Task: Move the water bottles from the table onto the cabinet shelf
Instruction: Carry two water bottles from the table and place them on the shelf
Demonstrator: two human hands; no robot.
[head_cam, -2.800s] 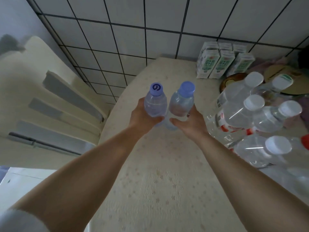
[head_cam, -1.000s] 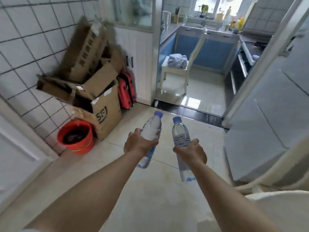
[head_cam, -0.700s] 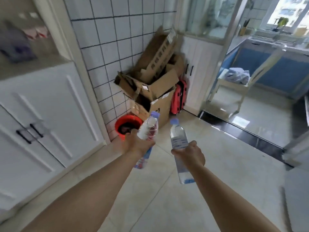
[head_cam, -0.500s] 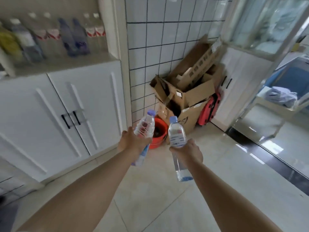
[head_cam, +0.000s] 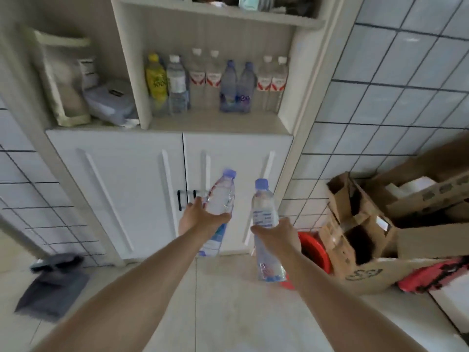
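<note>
My left hand [head_cam: 200,219] grips a clear water bottle with a blue cap [head_cam: 220,199], tilted to the right. My right hand [head_cam: 275,236] holds a second blue-capped water bottle [head_cam: 264,212] nearly upright. Both are in front of the white cabinet's lower doors [head_cam: 152,189]. Above them the open cabinet shelf [head_cam: 218,124] carries a row of several bottles [head_cam: 236,85] along its back, with bare board in front of them.
A red bucket [head_cam: 316,252] and open cardboard boxes [head_cam: 380,229] stand on the floor at the right, with a red bag [head_cam: 436,274] beside them. A grey cloth [head_cam: 50,285] lies at the lower left. The left shelf compartment holds a pale container [head_cam: 109,101].
The view has swung left from the doorway and boxes to face the cabinet square on. Both hands still carry their bottles, now closer to the cabinet doors.
</note>
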